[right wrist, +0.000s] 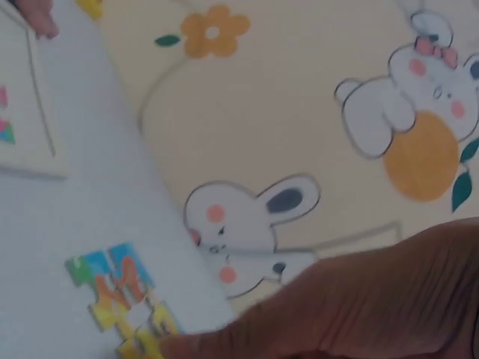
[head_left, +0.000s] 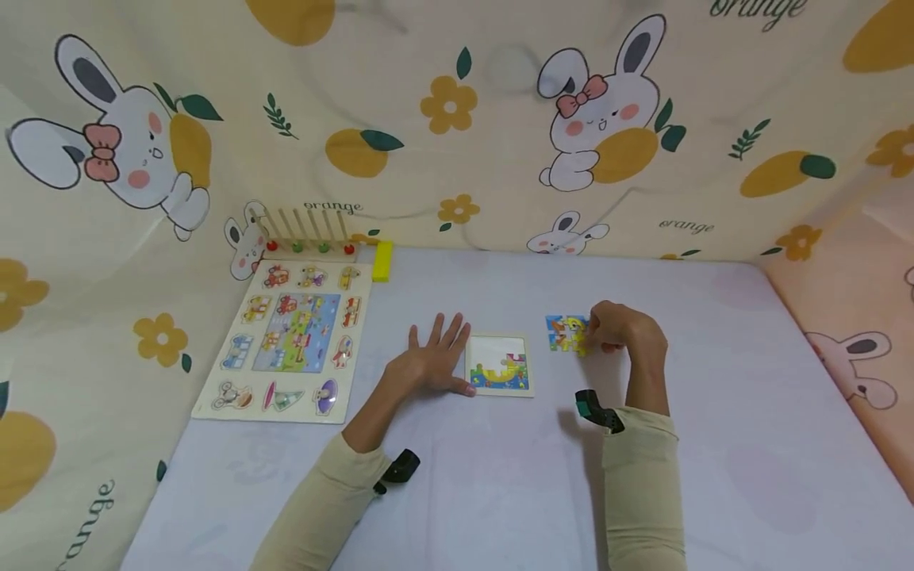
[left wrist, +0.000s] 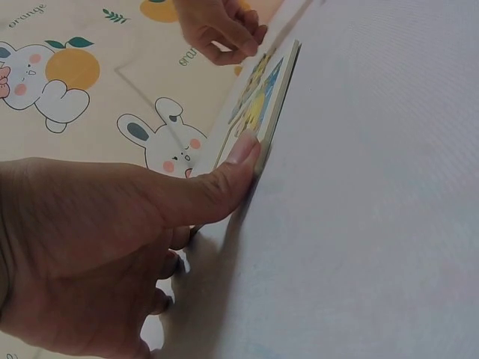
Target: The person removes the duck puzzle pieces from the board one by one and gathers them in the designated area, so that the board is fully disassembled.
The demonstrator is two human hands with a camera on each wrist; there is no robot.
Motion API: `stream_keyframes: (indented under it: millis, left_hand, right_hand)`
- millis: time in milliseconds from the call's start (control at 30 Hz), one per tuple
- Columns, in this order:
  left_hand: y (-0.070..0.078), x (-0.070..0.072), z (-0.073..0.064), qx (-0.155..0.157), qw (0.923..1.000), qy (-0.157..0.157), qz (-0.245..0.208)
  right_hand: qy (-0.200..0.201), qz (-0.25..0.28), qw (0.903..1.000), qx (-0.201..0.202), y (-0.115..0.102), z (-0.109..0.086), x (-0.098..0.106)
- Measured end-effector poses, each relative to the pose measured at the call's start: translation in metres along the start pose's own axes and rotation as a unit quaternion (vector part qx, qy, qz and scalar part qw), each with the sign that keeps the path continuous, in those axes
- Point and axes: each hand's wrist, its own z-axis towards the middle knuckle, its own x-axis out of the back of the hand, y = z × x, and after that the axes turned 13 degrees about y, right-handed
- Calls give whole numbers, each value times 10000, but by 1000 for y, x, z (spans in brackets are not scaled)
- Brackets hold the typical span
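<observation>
The small square puzzle board [head_left: 498,394] lies on the table, its lower part filled with colourful pieces and its upper part bare white. With fingers spread, my left hand [head_left: 428,361] rests at its left side; the thumb [left wrist: 238,161] presses on the frame's near corner. To the right lies a cluster of joined jigsaw pieces [head_left: 564,333], blue, orange and yellow. My right hand [head_left: 621,327] has curled fingers at the cluster's right end. In the right wrist view the thumb [right wrist: 198,345] pinches a yellow jigsaw piece [right wrist: 142,347] there; the other fingertips are hidden.
A large picture peg board [head_left: 207,408] with vehicle and toy shapes lies at the left. Behind it stands a wooden rack [head_left: 303,238] with upright sticks and red and green beads. A yellow block [head_left: 382,262] lies beside them. Printed cloth [head_left: 493,166] rises behind the table.
</observation>
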Motion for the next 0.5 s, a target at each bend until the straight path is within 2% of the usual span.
stream_keyframes:
  millis: [167, 300, 400, 500]
  left_hand:
    - [-7, -13, 8, 79, 9999, 58, 38]
    - [-4, -8, 3, -6, 9999, 124, 64]
    - [4, 3, -5, -52, 9999, 123, 53]
    - [8, 8, -8, -10, 9998, 73, 159]
  right_hand:
    - [-38, -222, 9957, 904, -22, 0, -4]
    - [-265, -154, 9900, 1378, -42, -2, -11]
    - [-359, -270, 9876, 1504, -52, -3, -15]
    - [-465, -365, 9860, 1557, -61, -2, -21]
